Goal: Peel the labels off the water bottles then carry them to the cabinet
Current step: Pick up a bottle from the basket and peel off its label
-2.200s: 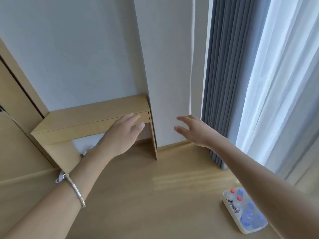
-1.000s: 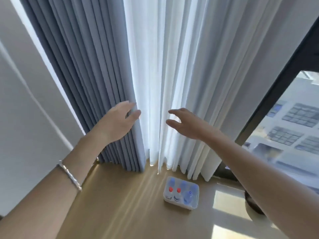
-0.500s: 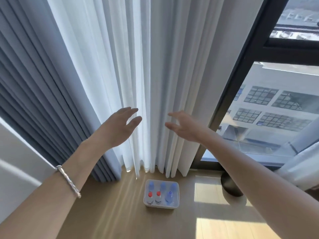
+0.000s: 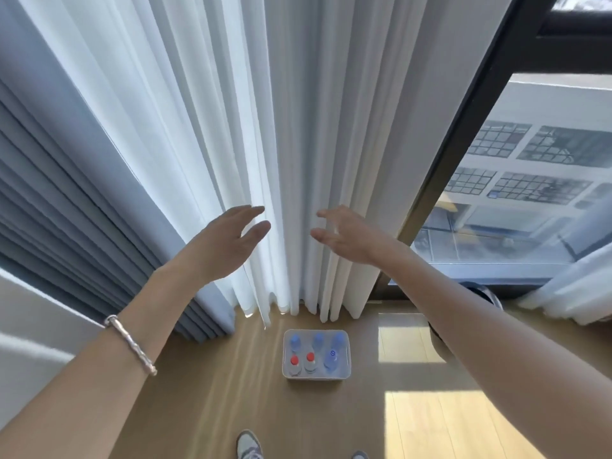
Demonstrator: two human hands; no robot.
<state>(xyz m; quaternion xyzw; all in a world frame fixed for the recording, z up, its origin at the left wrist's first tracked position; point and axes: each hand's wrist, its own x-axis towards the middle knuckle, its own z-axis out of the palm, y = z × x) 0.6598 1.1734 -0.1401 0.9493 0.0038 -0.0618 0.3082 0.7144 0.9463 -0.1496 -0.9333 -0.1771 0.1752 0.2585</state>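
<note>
A white plastic bin (image 4: 347, 356) stands on the wooden floor just in front of the curtains. It holds several water bottles upright: two with red caps (image 4: 301, 358) at the front left, the others with blue caps (image 4: 332, 356). My left hand (image 4: 228, 243) and my right hand (image 4: 347, 236) are stretched out in the air high above the bin, palms facing each other. Both hands are open and hold nothing. A silver bracelet (image 4: 130, 344) circles my left wrist.
White sheer curtains (image 4: 281, 144) and grey curtains (image 4: 66, 180) hang to the floor behind the bin. A dark-framed window (image 4: 470, 127) is at the right, with a round dark object (image 4: 486, 296) on the floor below it. My shoes (image 4: 248, 445) show at the bottom.
The view has swung right, from a wooden desk and wall to the curtains and window. The bin now lies straight ahead and closer. Both hands stay raised and open.
</note>
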